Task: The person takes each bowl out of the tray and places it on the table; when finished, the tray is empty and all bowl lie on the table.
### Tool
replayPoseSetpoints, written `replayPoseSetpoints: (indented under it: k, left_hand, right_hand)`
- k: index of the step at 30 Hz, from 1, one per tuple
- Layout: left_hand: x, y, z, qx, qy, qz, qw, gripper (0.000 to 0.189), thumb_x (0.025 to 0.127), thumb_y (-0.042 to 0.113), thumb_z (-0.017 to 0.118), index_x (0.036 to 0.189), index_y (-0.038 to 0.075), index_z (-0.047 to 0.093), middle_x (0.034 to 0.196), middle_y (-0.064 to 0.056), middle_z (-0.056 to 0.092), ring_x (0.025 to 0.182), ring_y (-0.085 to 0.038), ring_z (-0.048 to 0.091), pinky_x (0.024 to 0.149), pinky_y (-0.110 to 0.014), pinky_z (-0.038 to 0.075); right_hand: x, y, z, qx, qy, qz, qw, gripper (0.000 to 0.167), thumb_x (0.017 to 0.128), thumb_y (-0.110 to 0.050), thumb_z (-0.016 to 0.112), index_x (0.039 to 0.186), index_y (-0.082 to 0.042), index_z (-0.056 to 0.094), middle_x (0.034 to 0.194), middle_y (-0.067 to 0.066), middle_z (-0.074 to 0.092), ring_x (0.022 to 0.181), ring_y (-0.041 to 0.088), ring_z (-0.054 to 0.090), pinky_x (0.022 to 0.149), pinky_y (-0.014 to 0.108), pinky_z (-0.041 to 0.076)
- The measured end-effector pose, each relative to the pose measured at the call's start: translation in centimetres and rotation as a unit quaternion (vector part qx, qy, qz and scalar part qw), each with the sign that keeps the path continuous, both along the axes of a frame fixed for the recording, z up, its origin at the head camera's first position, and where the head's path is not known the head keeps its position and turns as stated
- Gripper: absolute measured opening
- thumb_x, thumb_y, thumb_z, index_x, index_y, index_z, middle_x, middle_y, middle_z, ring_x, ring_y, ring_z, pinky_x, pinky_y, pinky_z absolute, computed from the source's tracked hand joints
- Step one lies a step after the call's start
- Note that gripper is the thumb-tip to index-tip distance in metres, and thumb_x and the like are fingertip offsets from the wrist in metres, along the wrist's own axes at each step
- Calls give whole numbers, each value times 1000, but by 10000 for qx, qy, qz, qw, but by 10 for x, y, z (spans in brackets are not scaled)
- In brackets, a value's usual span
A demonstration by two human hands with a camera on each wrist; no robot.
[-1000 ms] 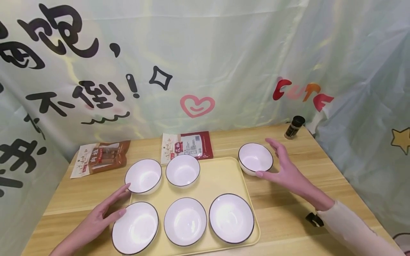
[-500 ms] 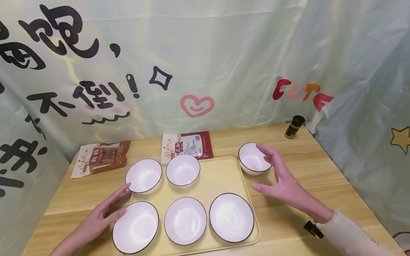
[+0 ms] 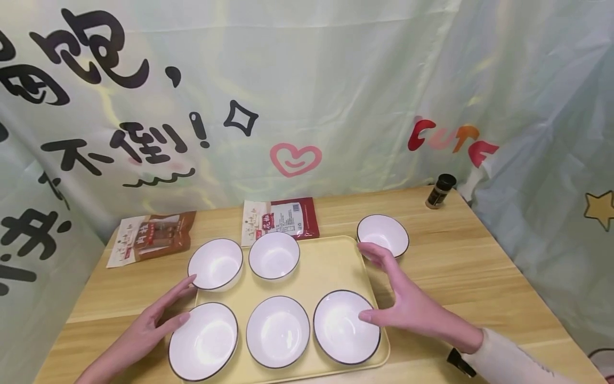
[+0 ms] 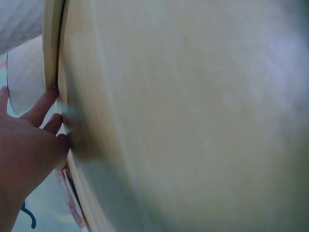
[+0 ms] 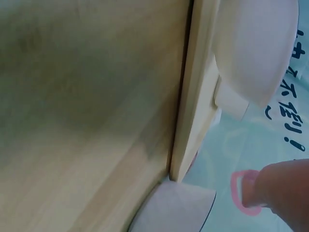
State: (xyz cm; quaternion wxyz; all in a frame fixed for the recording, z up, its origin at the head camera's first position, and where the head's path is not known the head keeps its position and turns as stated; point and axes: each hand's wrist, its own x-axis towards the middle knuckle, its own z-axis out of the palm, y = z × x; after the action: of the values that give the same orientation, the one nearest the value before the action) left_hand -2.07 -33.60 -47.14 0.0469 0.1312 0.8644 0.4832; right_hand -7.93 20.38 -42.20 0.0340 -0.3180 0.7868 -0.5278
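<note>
A yellow tray [image 3: 331, 266] carries several white, dark-rimmed bowls: front left [image 3: 203, 341], front middle [image 3: 278, 333], front right [image 3: 340, 333], back left [image 3: 216, 264] and back middle [image 3: 274, 256]. Another such bowl [image 3: 386, 232] stands on the table just off the tray's right edge. My left hand [image 3: 144, 333] lies at the left edge, thumb by the front-left bowl and fingertips by the back-left one; in the left wrist view its fingers [image 4: 46, 102] touch the tray's side. My right hand [image 3: 408, 306] spreads over the right edge, thumb above the front-right bowl, holding nothing.
Behind the tray lie a red-and-white spice packet [image 3: 283, 218] and, farther left, a brown packet [image 3: 153, 237]. A black-capped spice jar [image 3: 440, 191] stands at the far right corner. A small black object [image 3: 459, 364] shows beside the right sleeve. A printed curtain [image 3: 355, 106] hangs behind the table [image 3: 460, 256].
My right hand has come away from the off-tray bowl, moving left and toward the front over the tray's right edge. That bowl stays in place. The left hand has hardly moved.
</note>
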Motion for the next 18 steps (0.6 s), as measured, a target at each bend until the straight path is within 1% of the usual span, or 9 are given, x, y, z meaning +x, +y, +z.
replayPoseSetpoints:
  k: [3,6,8,10,12,14,16,18]
  left_hand:
    - [0,0,-1,43,45,-24,10000,69,111,7,63,172,22,36,161,4,53,144,9,43,105,-7,28]
    - [0,0,0,55,111,-27,9999,69,110,6,64,172,20,36,160,6,54,143,8,44,105,-7,28]
    - [0,0,0,59,120,-33,9999,69,110,6,63,172,20,36,159,8,54,143,8,44,105,-7,28]
    - [1,1,0,49,144,-29,9999,69,110,5,63,172,20,36,158,9,55,143,8,44,105,-7,29]
    - [1,1,1,51,140,-27,9999,69,110,5,63,172,20,36,158,7,55,143,8,43,105,-7,29]
    - [1,1,1,34,130,-6,9999,69,110,5,64,172,20,36,158,6,55,143,8,44,105,-7,29]
    - [1,1,2,8,74,25,10000,69,110,7,64,172,21,36,158,7,55,142,9,43,105,-7,29]
    - [2,2,3,-18,3,61,10000,69,111,8,64,172,22,36,159,9,54,142,10,43,104,-7,29]
  right_hand:
    - [5,-2,-3,67,-193,145,9997,117,80,-21,98,170,-15,24,174,4,28,157,26,32,122,26,30]
    - [10,-3,-6,164,-486,294,9983,122,77,-25,100,171,-18,22,174,2,28,158,28,33,122,33,34]
    - [12,-4,-7,244,-646,415,9967,124,76,-26,101,171,-19,22,174,2,30,157,32,35,122,38,36]
    - [15,-4,-10,363,-753,532,9951,125,75,-28,102,171,-20,23,173,6,32,154,35,40,121,41,38]
    - [17,-4,-12,453,-832,633,9935,125,74,-30,103,171,-21,24,171,10,34,151,34,44,120,39,39]
    - [19,-5,-14,501,-866,754,9921,125,74,-31,103,171,-20,24,168,14,38,148,32,47,118,35,39]
    - [22,-6,-16,516,-890,823,9913,125,73,-33,104,170,-20,25,165,15,41,145,26,49,117,30,38]
    - [24,-7,-18,554,-862,872,9909,124,73,-34,104,170,-20,27,165,13,43,146,24,48,118,28,36]
